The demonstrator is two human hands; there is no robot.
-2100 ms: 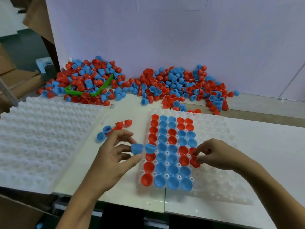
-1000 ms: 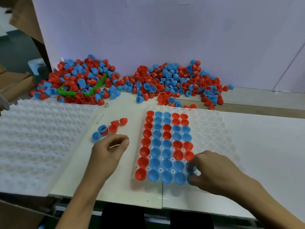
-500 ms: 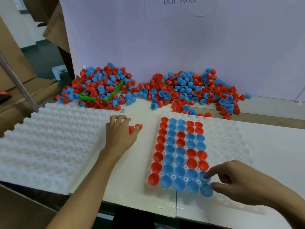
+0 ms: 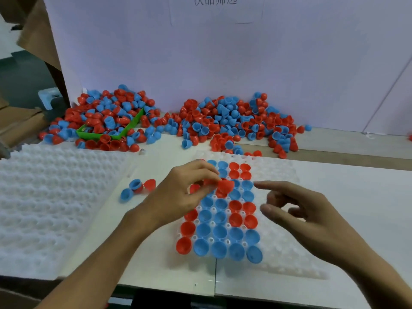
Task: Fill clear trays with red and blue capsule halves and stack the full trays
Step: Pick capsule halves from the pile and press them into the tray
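The left hand (image 4: 178, 195) pinches a red capsule half (image 4: 225, 185) above the part-filled clear tray (image 4: 276, 246); the right hand (image 4: 312, 219) hovers, fingers spread.

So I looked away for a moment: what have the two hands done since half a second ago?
The left hand came off the loose halves beside the tray and swung right over the tray, now pinching a red half. The right hand let go of the blue half at the tray's near corner and rose, fingers open. The filled columns and the piles are unchanged.
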